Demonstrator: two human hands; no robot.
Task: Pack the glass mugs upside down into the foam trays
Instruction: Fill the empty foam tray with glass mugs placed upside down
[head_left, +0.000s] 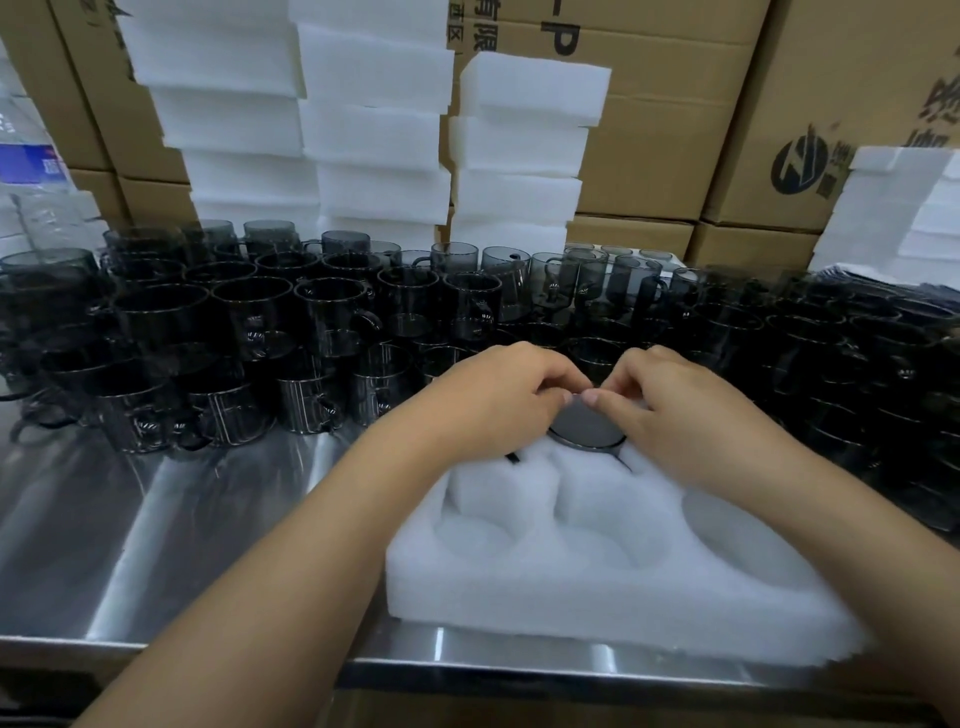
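As the head view shows it: one foam tray (571, 603) under both hands, one mug seated in it.
Mug: smoked-glass mug (587, 431), upside down with its base up, sunk into the tray's far middle pocket; only the base and a little of the wall show.
Left hand (498, 400): over the tray's far-left part, fingers curled, thumb and forefinger tips pinching the far edge of the mug's base.
Right hand (691, 421): over the tray's far-right part, fingers curled likewise, tips meeting the left hand's above the base.
Other pockets: the tray's near pockets hold nothing; those under the hands are hidden.
Handling, judged: the glass is rigid, smooth, probably slippery, and breakable at rim and handle. The foam is soft and light, and looks a snug fit. Best held by the wall near the base, then pressed evenly on the flat base.
Loose mugs (249, 322): a dense crowd beyond the tray and to both sides of it, mouths up, apparently in two tiers.
Surface: stainless-steel table (156, 519), reflective; the tray sits at its near edge.
Room: stacks of foam blocks (374, 130) beyond the mugs, cardboard cartons (675, 104) behind, a clear bottle (31, 171) far left of the tray.
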